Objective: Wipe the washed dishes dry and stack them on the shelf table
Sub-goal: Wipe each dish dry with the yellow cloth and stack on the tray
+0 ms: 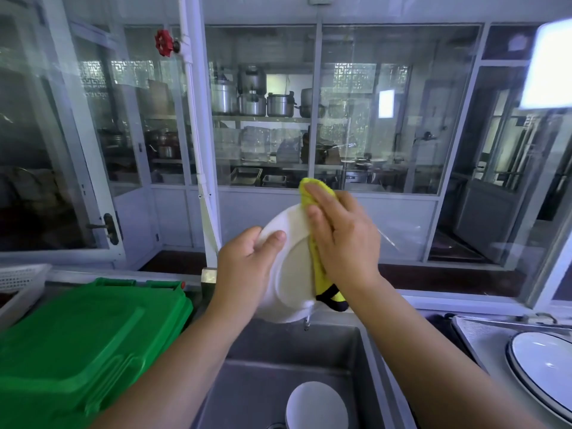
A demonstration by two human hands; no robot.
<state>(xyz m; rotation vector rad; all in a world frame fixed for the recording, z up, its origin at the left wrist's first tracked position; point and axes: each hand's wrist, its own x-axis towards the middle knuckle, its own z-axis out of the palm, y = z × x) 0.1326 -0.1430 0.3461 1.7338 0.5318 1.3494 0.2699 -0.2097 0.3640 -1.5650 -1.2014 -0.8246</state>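
Nearly upright, plate [292, 274] on edge, cloth [315, 193] pressed

Left hand [247, 267] holding white plate [291, 274], right hand [340, 239] pressing yellow cloth [318, 261] against it

The sink [309, 351] is open through its middle and far part; a white bowl [315, 407] sits at its near edge. The green bin lid [77, 342] crowds the sink's left edge. Blue-rimmed plates [544, 366] lie past its right edge. The tap [306, 323] juts at the far edge, just under the plate [294, 274] my left hand [244, 267] grips.
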